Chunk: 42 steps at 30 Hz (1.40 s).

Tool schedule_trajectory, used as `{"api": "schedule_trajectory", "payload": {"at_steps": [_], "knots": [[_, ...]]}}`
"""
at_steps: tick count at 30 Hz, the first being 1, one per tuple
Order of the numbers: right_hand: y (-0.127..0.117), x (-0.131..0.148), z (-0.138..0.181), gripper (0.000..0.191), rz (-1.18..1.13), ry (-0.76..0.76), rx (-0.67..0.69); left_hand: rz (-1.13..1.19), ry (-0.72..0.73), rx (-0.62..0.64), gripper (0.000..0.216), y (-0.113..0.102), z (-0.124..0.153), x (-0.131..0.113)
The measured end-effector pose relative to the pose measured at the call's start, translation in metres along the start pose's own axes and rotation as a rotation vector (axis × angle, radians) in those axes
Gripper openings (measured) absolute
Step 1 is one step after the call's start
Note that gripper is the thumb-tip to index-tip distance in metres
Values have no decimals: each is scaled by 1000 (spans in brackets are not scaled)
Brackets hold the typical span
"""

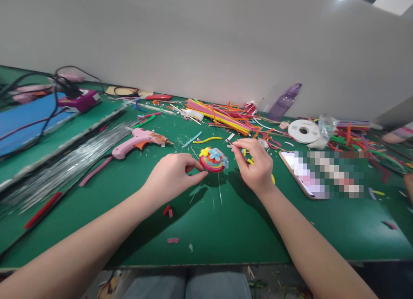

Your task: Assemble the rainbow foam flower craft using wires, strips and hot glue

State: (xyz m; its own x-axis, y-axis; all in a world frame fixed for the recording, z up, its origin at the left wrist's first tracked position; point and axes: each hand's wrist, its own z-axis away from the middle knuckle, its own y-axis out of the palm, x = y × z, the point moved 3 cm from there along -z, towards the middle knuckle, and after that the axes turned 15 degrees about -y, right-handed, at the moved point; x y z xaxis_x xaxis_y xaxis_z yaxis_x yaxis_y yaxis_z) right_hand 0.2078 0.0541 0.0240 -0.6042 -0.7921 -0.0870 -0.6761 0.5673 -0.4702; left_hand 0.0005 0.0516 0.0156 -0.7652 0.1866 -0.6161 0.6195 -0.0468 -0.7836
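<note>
Head view, sole view. Item 1: small dome of coiled multicoloured chenille wire topped with blue and yellow flowers, resting on the green table mat at centre, between both hands. Item 2: left hand, at 9 o'clock of the dome, thumb and forefinger drawn together and pinching its near-left rim. Item 3: right hand, at 3 o'clock, fingers curled, thumb and forefinger nipping a thin dark stem too small to identify; yellow chenille bits show under the palm. Item 4: pink hot-glue gun, lying at 10 o'clock. Item 5: loose bundle of pink, yellow and orange chenille stems, 12 o'clock. Item 6: translucent purple plastic bottle, tilted, 1 o'clock, contents not discernible. Item 7: white tape roll, 2 o'clock. Item 8: smartphone, flat, 3 o'clock, just beyond the right hand.
</note>
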Motion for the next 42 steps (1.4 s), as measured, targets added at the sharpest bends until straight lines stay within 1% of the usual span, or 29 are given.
{"api": "schedule_trajectory", "payload": {"at_steps": [3,7,12,15,24,29,32,35,38,42], "knots": [[1,1,0,22,-17,-7,9,-8,-19,60,19,0,-2,3],[2,4,0,24,-49,-18,11,-34,8,87,21,1,-4,5],[3,10,-1,28,-91,-61,17,6,14,97,20,0,-6,4],[3,11,-2,27,-79,-79,14,48,24,73,19,-4,-6,3],[3,13,-1,25,-91,-91,8,232,18,-67,19,-16,-4,0],[1,18,-5,20,-78,-99,-22,321,69,-145,14,-22,1,-7],[-1,22,-8,18,-55,-42,-68,338,119,-183,12,-23,4,-9],[-2,23,-9,16,-85,12,-88,333,155,-203,11,-23,5,-11],[-1,25,-9,17,-99,-25,-63,324,186,-209,9,-21,5,-12],[0,27,-10,16,-48,-79,-24,316,213,-223,8,-20,6,-13]]}}
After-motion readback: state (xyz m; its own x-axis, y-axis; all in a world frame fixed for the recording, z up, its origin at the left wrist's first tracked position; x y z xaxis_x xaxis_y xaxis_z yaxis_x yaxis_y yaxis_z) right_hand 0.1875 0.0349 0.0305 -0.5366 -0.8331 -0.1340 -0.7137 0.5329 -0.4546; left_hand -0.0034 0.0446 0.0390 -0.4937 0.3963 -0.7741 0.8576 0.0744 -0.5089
